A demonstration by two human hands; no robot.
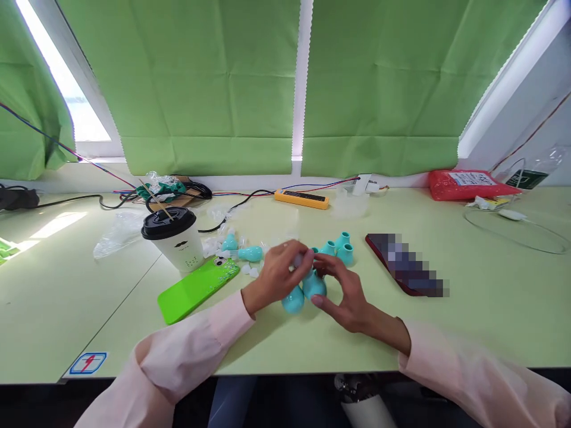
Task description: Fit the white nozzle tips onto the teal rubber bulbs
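In the head view, my left hand (282,274) is closed in a pinch above a group of teal rubber bulbs. Something small and pale shows at its fingertips, too hidden to name. My right hand (347,294) curves around a round teal bulb (314,288), thumb at its lower right side and fingers by its neck. Another teal bulb (293,301) lies beside it, under my left hand. Just beyond my hands stand several open-necked teal bulbs (345,254). Left of them, a teal bulb with a clear tip (250,254) lies on its side.
A green phone case (196,291) and a lidded paper cup (176,244) stand to the left. At right lies a dark phone (397,261). Farther back are an orange-yellow tool (301,199), cables, clear plastic bags and a red package (468,185). The table's front edge runs below my forearms.
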